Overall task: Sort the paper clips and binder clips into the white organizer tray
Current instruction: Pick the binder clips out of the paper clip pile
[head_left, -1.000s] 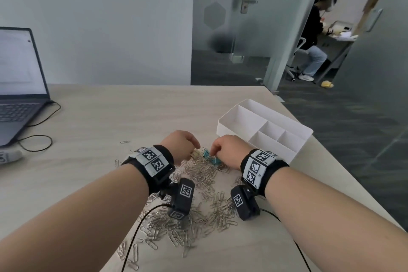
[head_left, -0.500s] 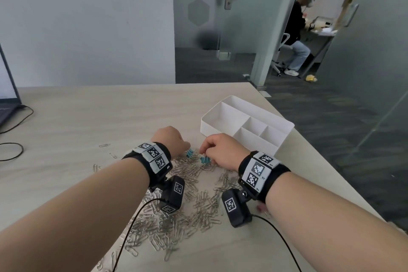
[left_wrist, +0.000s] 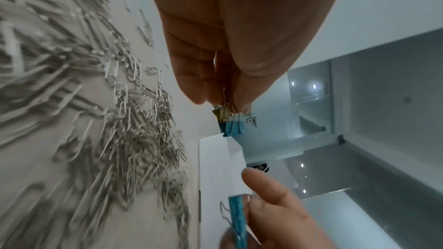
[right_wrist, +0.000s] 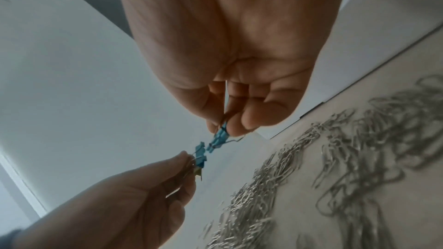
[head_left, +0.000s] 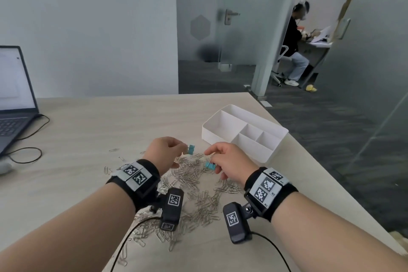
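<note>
You are holding both forearms out over the table [head_left: 92, 130], wrists close together. Your left hand [head_left: 164, 152] is pinching a clip [head_left: 190, 149] by its wire handles, raised above the table. Your right hand [head_left: 229, 164] is pinching another clip [head_left: 209, 165], index finger sticking out.

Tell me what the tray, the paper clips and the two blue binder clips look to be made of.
Tray: probably plastic; smooth matte white, thin moulded dividers.
Paper clips: bare steel wire, likely; silvery-grey bent loops.
Binder clips, in the left hand at and the right hand at: seemingly painted sheet metal, teal, with silvery wire handles.
</note>
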`<state>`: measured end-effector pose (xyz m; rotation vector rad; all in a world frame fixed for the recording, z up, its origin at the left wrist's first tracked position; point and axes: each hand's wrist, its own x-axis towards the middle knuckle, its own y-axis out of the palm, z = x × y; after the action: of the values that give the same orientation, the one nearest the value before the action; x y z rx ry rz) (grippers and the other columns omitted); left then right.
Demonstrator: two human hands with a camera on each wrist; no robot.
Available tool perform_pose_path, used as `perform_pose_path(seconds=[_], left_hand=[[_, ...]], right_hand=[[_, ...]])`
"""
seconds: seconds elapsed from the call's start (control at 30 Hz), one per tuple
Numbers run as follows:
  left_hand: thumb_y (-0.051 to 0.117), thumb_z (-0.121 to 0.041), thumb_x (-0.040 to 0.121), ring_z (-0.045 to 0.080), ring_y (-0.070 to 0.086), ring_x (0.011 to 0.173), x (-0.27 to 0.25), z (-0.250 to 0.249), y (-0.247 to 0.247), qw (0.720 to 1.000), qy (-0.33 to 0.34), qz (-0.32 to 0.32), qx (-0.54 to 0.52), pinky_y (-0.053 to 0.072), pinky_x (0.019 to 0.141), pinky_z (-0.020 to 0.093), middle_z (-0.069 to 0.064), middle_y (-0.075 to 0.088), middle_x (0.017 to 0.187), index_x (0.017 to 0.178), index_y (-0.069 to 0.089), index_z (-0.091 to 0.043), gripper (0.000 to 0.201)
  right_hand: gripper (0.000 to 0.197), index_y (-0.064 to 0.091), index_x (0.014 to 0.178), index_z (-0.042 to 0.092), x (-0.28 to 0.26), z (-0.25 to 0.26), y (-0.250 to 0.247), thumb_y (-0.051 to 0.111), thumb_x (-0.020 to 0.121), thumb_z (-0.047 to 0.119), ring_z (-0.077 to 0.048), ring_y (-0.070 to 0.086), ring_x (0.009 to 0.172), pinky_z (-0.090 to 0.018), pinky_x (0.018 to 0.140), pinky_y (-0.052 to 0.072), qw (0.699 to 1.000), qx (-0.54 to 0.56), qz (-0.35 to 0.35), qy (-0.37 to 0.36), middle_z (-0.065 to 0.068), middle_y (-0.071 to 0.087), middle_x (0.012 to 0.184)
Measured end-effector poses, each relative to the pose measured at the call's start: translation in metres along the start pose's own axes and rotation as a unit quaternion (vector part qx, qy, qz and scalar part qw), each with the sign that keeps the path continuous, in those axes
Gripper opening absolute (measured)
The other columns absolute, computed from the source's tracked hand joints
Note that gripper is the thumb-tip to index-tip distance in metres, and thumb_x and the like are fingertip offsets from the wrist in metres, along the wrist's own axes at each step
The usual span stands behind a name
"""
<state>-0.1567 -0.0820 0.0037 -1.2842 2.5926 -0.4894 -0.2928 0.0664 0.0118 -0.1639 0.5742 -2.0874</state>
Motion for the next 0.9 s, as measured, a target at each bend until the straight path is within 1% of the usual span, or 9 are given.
perform_pose_path(seconds=[0.1, 0.2, 0.3, 0.43, 0.5, 0.67, 0.77, 0.83, 0.9], left_hand=[[0.068, -0.02, 0.091, 0.016, 0.064, 0.081, -0.029, 0.003, 0.0, 0.994, -0.02, 0.003, -0.11, 0.058, 0.061, 0.029, 0.01, 0.069, 0.09, 0.086, 0.074, -0.013, 0.01], [0.069, -0.017, 0.091, 0.016, 0.066, 0.083, -0.055, 0.004, 0.003, 0.988, -0.013, -0.001, -0.154, 0.057, 0.059, 0.028, 0.006, 0.07, 0.086, 0.085, 0.075, -0.013, 0.01], [0.07, -0.013, 0.09, 0.018, 0.069, 0.083, -0.075, 0.005, 0.006, 0.989, 0.004, -0.004, -0.148, 0.06, 0.06, 0.032, 0.01, 0.072, 0.09, 0.085, 0.076, -0.013, 0.008], [0.07, -0.01, 0.088, 0.013, 0.068, 0.067, -0.095, 0.005, 0.01, 0.991, 0.027, -0.021, -0.127, 0.06, 0.057, 0.031, 0.006, 0.073, 0.084, 0.084, 0.076, -0.015, 0.009], [0.071, -0.01, 0.088, 0.012, 0.069, 0.066, -0.102, 0.004, 0.013, 0.992, 0.041, -0.02, -0.116, 0.06, 0.057, 0.03, 0.006, 0.074, 0.082, 0.083, 0.076, -0.015, 0.008], [0.073, -0.008, 0.086, 0.012, 0.072, 0.077, -0.114, 0.0, 0.028, 0.992, 0.061, 0.027, -0.103, 0.061, 0.061, 0.033, -0.002, 0.076, 0.083, 0.082, 0.078, -0.02, 0.013], [0.071, -0.006, 0.086, 0.012, 0.07, 0.075, -0.117, -0.001, 0.04, 0.993, 0.06, 0.045, -0.087, 0.061, 0.059, 0.033, 0.0, 0.075, 0.082, 0.081, 0.077, -0.022, 0.017], [0.069, -0.004, 0.087, 0.015, 0.07, 0.073, -0.119, -0.002, 0.051, 0.994, 0.044, 0.056, -0.086, 0.061, 0.059, 0.034, 0.003, 0.075, 0.081, 0.086, 0.074, -0.019, 0.016], [0.069, -0.005, 0.087, 0.014, 0.07, 0.07, -0.12, -0.004, 0.064, 0.994, 0.03, 0.077, -0.074, 0.058, 0.054, 0.032, 0.002, 0.074, 0.079, 0.09, 0.071, -0.018, 0.013]], right_hand=[[0.021, 0.07, 0.104, 0.016, -0.014, -0.001, 0.008, 0.056, 0.092, 0.006, -0.014, 0.059, 0.062, -0.03, 0.052, 0.052, 0.997, 0.079, 0.007, 0.002, -0.011, 0.064, 0.082], [0.023, 0.07, 0.11, 0.015, -0.03, 0.001, 0.018, 0.061, 0.092, 0.004, -0.012, 0.061, 0.063, -0.029, 0.054, 0.053, 0.99, 0.137, 0.015, 0.003, -0.01, 0.069, 0.087], [0.021, 0.07, 0.105, 0.019, -0.045, 0.003, 0.025, 0.066, 0.091, 0.004, -0.012, 0.062, 0.065, -0.029, 0.054, 0.054, 0.987, 0.161, 0.016, -0.008, -0.006, 0.07, 0.085], [0.017, 0.071, 0.103, 0.012, -0.061, -0.001, 0.028, 0.07, 0.088, 0.003, -0.01, 0.062, 0.063, -0.027, 0.052, 0.054, 0.985, 0.172, 0.005, -0.009, -0.008, 0.07, 0.084], [0.016, 0.07, 0.101, 0.012, -0.068, -0.004, 0.027, 0.072, 0.087, 0.004, -0.01, 0.062, 0.062, -0.027, 0.053, 0.054, 0.985, 0.171, -0.002, -0.014, -0.007, 0.068, 0.081], [0.01, 0.073, 0.096, 0.011, -0.083, -0.019, 0.011, 0.07, 0.089, 0.005, -0.007, 0.059, 0.058, -0.024, 0.053, 0.052, 0.992, 0.111, -0.048, -0.035, -0.004, 0.064, 0.074], [0.013, 0.073, 0.097, 0.011, -0.091, -0.035, -0.008, 0.07, 0.089, 0.003, -0.008, 0.058, 0.057, -0.025, 0.054, 0.053, 0.99, 0.114, -0.081, -0.018, -0.005, 0.062, 0.076], [0.014, 0.072, 0.093, 0.014, -0.097, -0.047, -0.023, 0.069, 0.089, 0.001, -0.01, 0.058, 0.058, -0.026, 0.054, 0.053, 0.989, 0.111, -0.093, -0.001, -0.008, 0.062, 0.078], [0.014, 0.071, 0.094, 0.013, -0.103, -0.061, -0.04, 0.069, 0.089, 0.0, -0.013, 0.058, 0.058, -0.028, 0.054, 0.053, 0.989, 0.108, -0.098, 0.019, -0.012, 0.064, 0.08]])
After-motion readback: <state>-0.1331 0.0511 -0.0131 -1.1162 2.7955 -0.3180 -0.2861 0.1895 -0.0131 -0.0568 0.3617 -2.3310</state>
